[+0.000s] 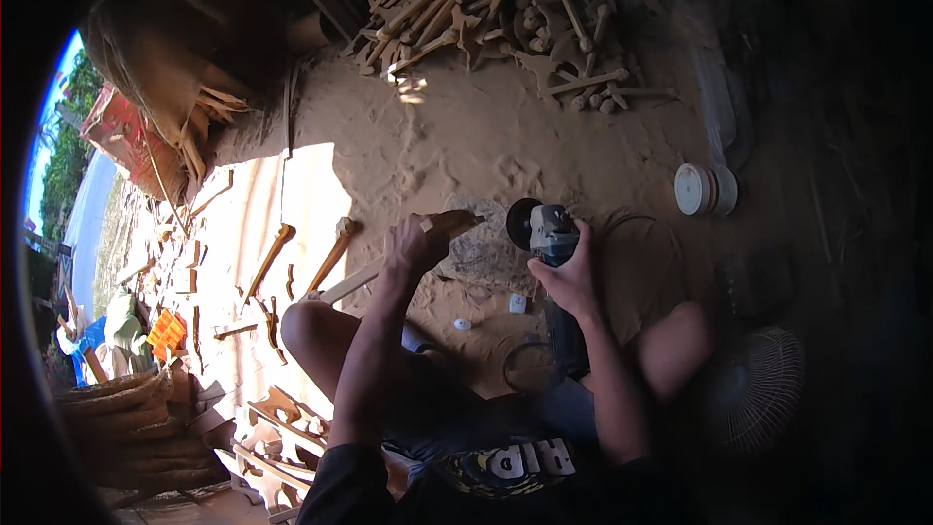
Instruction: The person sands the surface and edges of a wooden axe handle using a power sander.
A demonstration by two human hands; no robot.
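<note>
My left hand (408, 245) is closed around a carved wooden piece (352, 280). Its pale shaft slants down toward my left knee, and its darker end points right, toward the grinder. In my right hand (571, 280) is an angle grinder (554, 226), gripped by its body. The round dark disc (522, 224) on its left side faces the wood, with a small gap between them. Under both hands lies a rough, pale slab (484, 255) on the dusty ground. Whether the disc is spinning cannot be made out.
A large heap of wooden pieces (428, 15) lies at the far side. More carved pieces (332, 255) lie in sunlight to my left, others (277, 442) near my left elbow. A white tub (694, 189) and a fan (768, 384) stand right. A small white block (518, 303) sits before me.
</note>
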